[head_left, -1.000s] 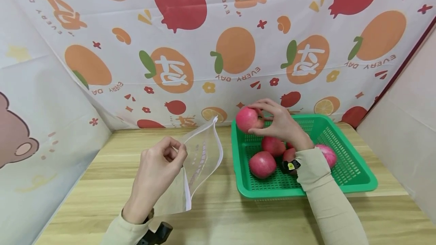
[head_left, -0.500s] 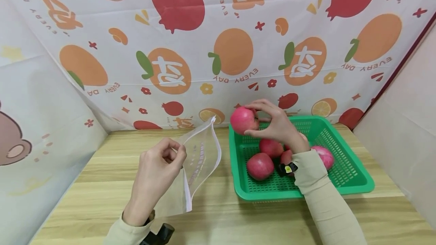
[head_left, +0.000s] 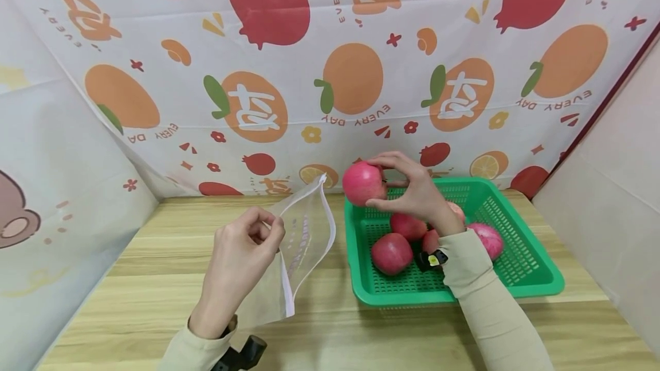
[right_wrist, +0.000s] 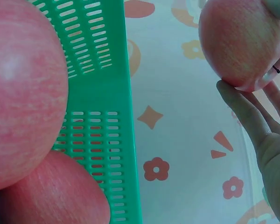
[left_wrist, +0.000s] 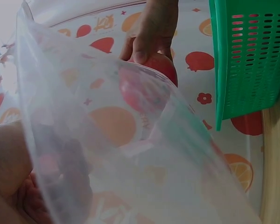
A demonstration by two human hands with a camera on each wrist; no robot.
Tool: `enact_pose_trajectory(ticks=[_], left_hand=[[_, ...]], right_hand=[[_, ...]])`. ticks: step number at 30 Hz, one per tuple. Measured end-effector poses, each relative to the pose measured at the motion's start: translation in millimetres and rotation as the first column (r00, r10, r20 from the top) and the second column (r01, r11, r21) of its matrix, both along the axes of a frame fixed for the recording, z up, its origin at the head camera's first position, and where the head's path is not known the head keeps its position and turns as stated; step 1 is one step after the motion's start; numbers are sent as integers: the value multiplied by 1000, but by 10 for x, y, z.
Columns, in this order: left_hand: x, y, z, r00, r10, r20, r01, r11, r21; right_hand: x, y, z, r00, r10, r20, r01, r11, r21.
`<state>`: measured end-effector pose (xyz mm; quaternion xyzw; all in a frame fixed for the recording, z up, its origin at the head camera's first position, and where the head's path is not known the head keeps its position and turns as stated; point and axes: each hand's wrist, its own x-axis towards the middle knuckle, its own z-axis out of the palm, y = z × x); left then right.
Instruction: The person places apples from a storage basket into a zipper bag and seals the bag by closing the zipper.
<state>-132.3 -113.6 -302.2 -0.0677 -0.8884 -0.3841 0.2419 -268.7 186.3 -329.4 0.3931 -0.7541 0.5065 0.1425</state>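
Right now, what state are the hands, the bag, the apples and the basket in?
Plastic bag: mouth open
Left hand: pinching the plastic bag
Held apple: raised, outside the plastic bag
Right hand: gripping the held apple
Green basket: upright on the table, uncovered
Other apples: resting loose in the green basket

The white fabric backdrop printed with orange and red fruit [head_left: 304, 62] repeats "EVERY DAY": upside down beneath several orange fruits across the middle of the frame, and running sideways at the upper left. At top centre, a sideways "EVERY" shows, its second word cut off. White brush-like characters on the orange fruits are not clearly legible. The clear plastic zip bag [head_left: 311, 228], lower centre, bears purple lettering too blurred to read.
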Motion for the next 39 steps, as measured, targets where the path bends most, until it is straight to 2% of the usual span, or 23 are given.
enact_pose_trajectory(ticks=[12,25,33,39], left_hand=[[-50,44,9,1000,-22,-20,22,1000,22],[-124,103,-5,999,-48,-17,48,998,33],[-165,168,-13,997,-61,-40,62,997,38],[-180,199,-1,998,-62,-32,64,997,51]], right_hand=[[38,-88,8,990,81,116,-74,995,-64],[107,-147,-5,987,128,101,-114,983,-141],[122,-193,-22,983,165,85,-153,979,-132],[117,-209,-35,983,172,70,-164,981,-99]])
